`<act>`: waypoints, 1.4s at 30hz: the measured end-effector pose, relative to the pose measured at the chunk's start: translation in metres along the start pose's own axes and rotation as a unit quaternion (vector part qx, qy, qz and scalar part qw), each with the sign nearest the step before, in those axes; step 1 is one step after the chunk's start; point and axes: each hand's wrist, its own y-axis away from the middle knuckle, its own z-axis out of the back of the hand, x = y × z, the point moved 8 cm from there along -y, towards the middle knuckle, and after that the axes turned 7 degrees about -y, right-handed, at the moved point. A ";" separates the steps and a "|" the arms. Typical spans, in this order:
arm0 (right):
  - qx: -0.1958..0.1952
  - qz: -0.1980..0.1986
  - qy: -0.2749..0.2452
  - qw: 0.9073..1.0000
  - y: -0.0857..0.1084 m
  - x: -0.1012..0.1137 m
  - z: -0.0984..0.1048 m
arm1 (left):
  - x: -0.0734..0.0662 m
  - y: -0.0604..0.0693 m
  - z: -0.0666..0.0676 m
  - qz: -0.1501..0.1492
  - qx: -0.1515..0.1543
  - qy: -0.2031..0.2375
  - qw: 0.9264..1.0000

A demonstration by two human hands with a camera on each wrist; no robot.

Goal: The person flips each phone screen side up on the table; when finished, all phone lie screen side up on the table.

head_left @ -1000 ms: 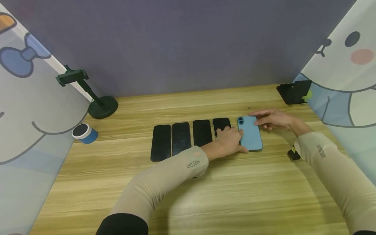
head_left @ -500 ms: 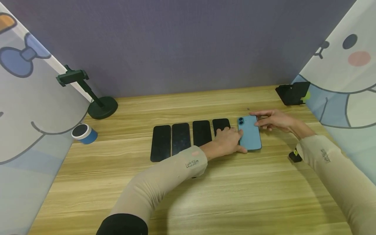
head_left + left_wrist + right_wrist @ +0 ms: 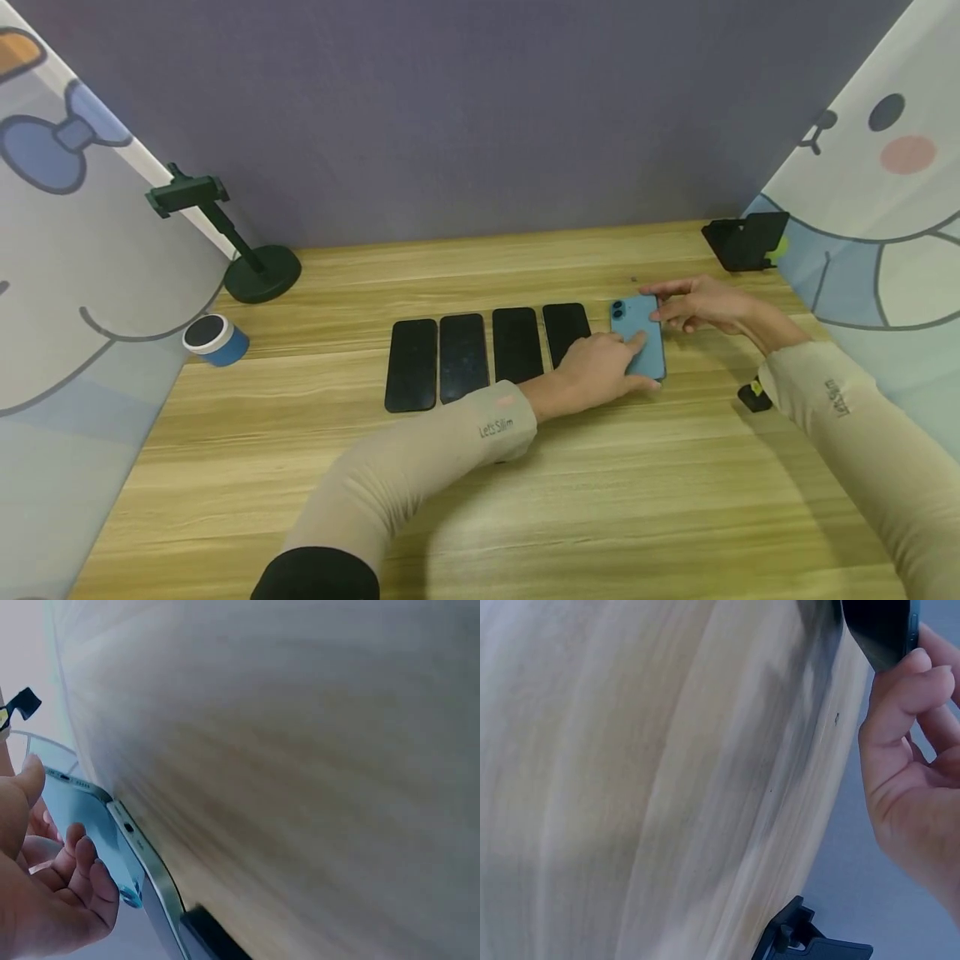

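Observation:
A light blue phone (image 3: 643, 358) stands at the right end of a row of phones, its camera side up and its right edge raised off the table. My right hand (image 3: 705, 304) pinches that edge near the top corner. In the right wrist view the phone's dark screen side (image 3: 881, 634) shows above the thumb. My left hand (image 3: 600, 367) reaches over the blue phone's lower left, its thumb by the bottom edge and its fingers loosely bent over the back. Beside it lies a black-screened phone (image 3: 564, 329), partly hidden by that hand.
Three more dark phones, such as the leftmost phone (image 3: 411, 367), lie screen up in the row. A dark green phone stand (image 3: 258, 271) and a blue-and-white jar (image 3: 217, 340) are at left. A black folding stand (image 3: 750, 242) and a small black item (image 3: 753, 397) sit at right.
My left hand has slid right from the gap beside the blue phone to over its back. The blue phone has tilted, and my right hand keeps its grip.

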 end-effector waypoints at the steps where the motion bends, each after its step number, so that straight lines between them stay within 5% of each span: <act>1: 0.001 -0.001 0.002 1.000 0.000 0.000 0.000 | -0.002 0.000 0.001 -0.002 -0.005 0.004 1.000; 16: 0.010 -0.006 0.010 1.000 0.001 0.004 -0.004 | -0.021 -0.005 -0.001 0.005 -0.004 0.024 1.000; 35: 0.002 0.000 0.031 1.000 0.008 0.013 -0.001 | -0.018 0.003 0.002 -0.032 -0.020 0.094 0.995; 42: -0.031 0.038 0.042 0.998 0.010 0.013 0.001 | -0.015 0.007 0.005 -0.028 -0.024 0.100 0.994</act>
